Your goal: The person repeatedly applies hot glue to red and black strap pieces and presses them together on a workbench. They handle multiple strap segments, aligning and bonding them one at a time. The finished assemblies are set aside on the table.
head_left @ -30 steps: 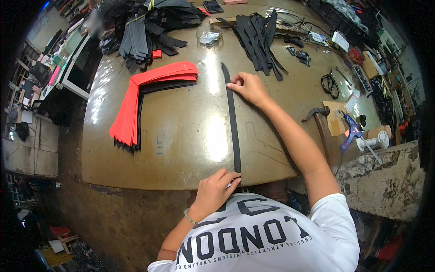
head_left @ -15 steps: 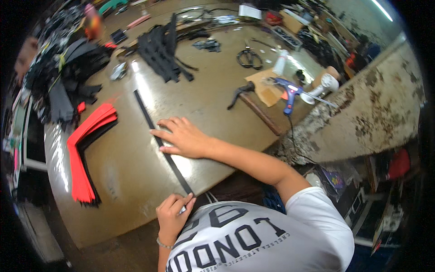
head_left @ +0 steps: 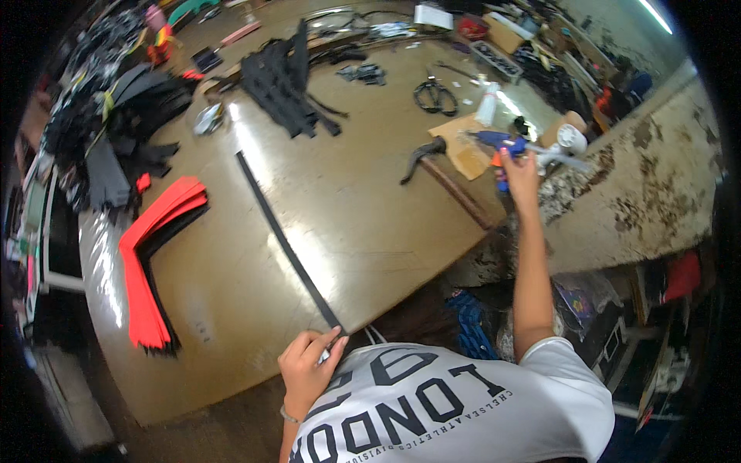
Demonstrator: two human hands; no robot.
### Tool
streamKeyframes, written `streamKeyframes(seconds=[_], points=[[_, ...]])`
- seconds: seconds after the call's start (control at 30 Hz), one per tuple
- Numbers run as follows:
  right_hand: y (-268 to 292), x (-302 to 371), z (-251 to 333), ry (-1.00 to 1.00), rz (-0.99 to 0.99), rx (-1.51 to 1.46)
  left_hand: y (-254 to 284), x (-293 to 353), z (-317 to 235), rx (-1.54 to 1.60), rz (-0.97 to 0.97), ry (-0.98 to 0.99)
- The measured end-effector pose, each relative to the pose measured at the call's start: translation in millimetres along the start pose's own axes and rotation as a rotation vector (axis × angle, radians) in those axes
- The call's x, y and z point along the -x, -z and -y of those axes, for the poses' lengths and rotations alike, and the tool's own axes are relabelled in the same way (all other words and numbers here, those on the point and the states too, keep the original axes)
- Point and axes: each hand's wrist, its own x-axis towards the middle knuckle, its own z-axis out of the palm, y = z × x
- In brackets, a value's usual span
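Note:
A long narrow black strip lies flat on the table, slanting from the far middle down to the near edge. My left hand is closed at the strip's near end, thumb and fingers pinching there; a small pale thing shows by the fingers, too little of it to name. Out to the right, my right hand wraps round the handle of a blue glue gun, whose nozzle points left over a piece of brown cardboard. A pale glue stick juts from the gun's back.
A hammer lies just left of the glue gun, with black-handled scissors beyond. Folded red and black strips rest on the left. Bundles of black strips sit farther back. A stained ledge borders the table at right.
My right hand has left the middle of the black strip and moved right, taking hold of the glue gun. My left hand stays at the strip's near end.

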Motion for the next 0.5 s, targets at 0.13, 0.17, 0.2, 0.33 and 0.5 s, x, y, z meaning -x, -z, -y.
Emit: streamKeyframes(seconds=[0.13,0.17,0.2,0.33,0.5], points=[[-10,6,49,0.296,-0.032,0.63,0,1,1,-0.046,-0.02,-0.035],[-15,7,67,0.2,0.049,0.654,0,2,2,-0.053,-0.019,-0.039],[-17,12,87,0.262,0.121,0.654,0,3,2,-0.049,-0.012,-0.027],[-45,64,153,0.225,0.402,0.215,2,3,4,-0.031,-0.01,-0.018],[-112,125,168,0.531,1.057,0.043,5,2,3,-0.017,0.006,-0.029]])
